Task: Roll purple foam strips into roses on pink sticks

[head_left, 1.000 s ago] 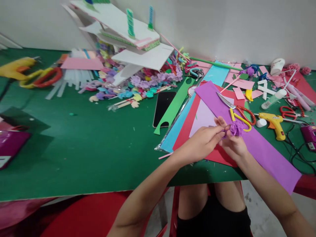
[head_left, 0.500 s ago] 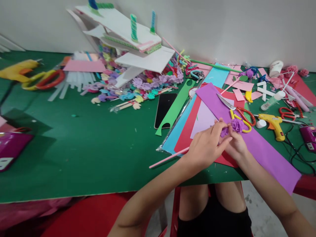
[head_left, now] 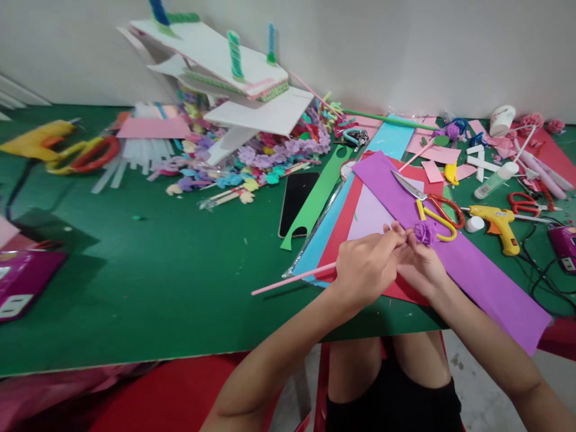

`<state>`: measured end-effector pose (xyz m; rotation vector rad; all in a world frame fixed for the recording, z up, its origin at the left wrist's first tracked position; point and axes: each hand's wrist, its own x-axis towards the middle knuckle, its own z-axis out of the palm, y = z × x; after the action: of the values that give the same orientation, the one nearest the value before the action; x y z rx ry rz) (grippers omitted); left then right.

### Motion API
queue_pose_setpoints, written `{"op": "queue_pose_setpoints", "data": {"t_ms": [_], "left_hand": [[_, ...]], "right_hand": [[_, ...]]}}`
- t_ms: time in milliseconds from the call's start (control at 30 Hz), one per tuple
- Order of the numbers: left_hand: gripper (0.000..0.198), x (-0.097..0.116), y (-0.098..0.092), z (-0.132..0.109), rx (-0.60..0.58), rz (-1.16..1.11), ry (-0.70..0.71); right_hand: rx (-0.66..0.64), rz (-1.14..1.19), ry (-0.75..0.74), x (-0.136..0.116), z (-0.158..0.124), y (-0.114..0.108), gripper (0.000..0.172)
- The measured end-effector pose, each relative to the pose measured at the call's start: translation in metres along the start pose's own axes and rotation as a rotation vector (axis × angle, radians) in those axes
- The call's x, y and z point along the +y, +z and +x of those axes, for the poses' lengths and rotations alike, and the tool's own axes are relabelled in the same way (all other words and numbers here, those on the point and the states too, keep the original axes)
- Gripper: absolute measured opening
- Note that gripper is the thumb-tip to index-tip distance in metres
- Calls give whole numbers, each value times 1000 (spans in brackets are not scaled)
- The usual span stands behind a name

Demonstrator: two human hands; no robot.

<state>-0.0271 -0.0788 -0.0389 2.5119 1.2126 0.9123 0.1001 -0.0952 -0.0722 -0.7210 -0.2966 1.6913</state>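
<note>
My left hand point(head_left: 366, 261) is closed around a pink stick point(head_left: 292, 279), whose free end points left over the green table. The fingers of my right hand point(head_left: 420, 261) pinch the base of a purple paper flower point(head_left: 425, 233), and the fingertips of both hands meet there. Beneath the hands lie a purple paper strip point(head_left: 486, 282), a red sheet point(head_left: 407, 291) and a blue sheet point(head_left: 310, 264). Scissors with red and yellow handles point(head_left: 443, 210) rest on the paper just beyond the flower.
A yellow glue gun point(head_left: 499, 223), a white cap point(head_left: 474, 224) and a glue bottle point(head_left: 495, 181) lie to the right. A black phone point(head_left: 294, 201) and a green strip point(head_left: 321, 198) are left of the sheets. Behind stands a white board structure point(head_left: 265, 111) among colourful flowers.
The pink stick's free end has moved left and up a little. My left hand's fingers have closed more, and purple paper that showed between my hands is now mostly hidden. The view has shifted slightly.
</note>
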Motion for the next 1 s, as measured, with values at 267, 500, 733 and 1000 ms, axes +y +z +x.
{"op": "queue_pose_setpoints", "data": {"t_ms": [267, 500, 733, 1000], "left_hand": [[13, 3, -14, 7, -47, -316, -203], [20, 2, -30, 20, -248, -970, -392], [32, -1, -28, 20, -442, -1236, -455], [19, 0, -55, 29, -78, -815, -124]], "right_hand": [[-104, -109, -2, -1, -4, 6, 30], [-151, -158, -83, -1, -10, 10, 35], [-210, -209, -142, -5, -11, 19, 35], [-314, -628, -609, -59, -2, 45, 35]]}}
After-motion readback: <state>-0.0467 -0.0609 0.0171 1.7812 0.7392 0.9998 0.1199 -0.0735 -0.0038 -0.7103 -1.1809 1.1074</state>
